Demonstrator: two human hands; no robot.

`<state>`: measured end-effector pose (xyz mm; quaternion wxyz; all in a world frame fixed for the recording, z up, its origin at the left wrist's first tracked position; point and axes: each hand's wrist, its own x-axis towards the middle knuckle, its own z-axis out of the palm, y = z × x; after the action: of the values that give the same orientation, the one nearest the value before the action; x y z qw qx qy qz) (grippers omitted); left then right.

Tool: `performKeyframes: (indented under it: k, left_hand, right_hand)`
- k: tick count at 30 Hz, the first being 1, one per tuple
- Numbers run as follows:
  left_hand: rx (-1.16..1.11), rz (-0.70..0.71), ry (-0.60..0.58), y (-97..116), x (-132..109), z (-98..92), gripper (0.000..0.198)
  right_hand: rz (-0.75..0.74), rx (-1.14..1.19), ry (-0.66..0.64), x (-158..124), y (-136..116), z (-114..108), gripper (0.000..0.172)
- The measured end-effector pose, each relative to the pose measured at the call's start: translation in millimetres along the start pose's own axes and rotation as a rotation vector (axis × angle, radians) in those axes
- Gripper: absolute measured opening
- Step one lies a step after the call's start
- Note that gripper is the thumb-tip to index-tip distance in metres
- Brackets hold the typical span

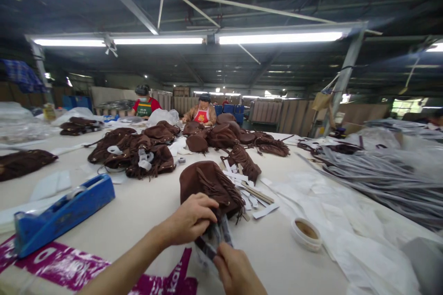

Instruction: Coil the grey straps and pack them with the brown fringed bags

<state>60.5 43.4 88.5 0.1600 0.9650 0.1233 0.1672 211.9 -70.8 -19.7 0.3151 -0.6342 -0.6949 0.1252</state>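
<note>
A brown fringed bag lies on the table in front of me, its opening turned my way. My left hand is closed on the bag's near edge, with the fingertips curled over the brown material. Clear plastic and a dark strap come out of the opening toward me. My right hand is closed around the near end of this strap and plastic; the thumb lies on top. What the curled fingers of both hands cover is hidden.
A blue tape dispenser stands at the left above purple printed plastic. Piles of brown bags lie farther back. White paper strips, a round tub and grey strips are to the right. Two people sit across the table.
</note>
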Motion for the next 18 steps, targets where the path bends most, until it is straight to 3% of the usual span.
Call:
performKeyframes:
  k: [2,4,7,10,14,18]
  left_hand:
    - [-0.086,0.07,-0.113,10,-18,1.4,0.03]
    - [-0.086,0.043,-0.158,13,-32,12.6,0.025]
    - [-0.161,0.0,-0.076,8,-41,30.4,0.015]
    - [-0.239,-0.047,-0.006,0,-39,29.3,0.026]
    - [0.031,-0.105,0.101,-21,-30,9.6,0.021]
    - [0.215,-0.13,0.158,-51,-29,1.6,0.02]
  right_hand:
    - [0.025,0.144,-0.015,2,-10,-9,0.014]
    - [0.07,0.307,-0.056,3,-23,-18,0.018]
    - [0.173,0.583,-0.192,6,-39,-32,0.029]
    - [0.181,0.821,-0.366,10,-45,-52,0.031]
    - [0.13,0.743,-0.469,9,-44,-94,0.025]
    - [0.261,0.698,-0.612,-19,-39,-144,0.033]
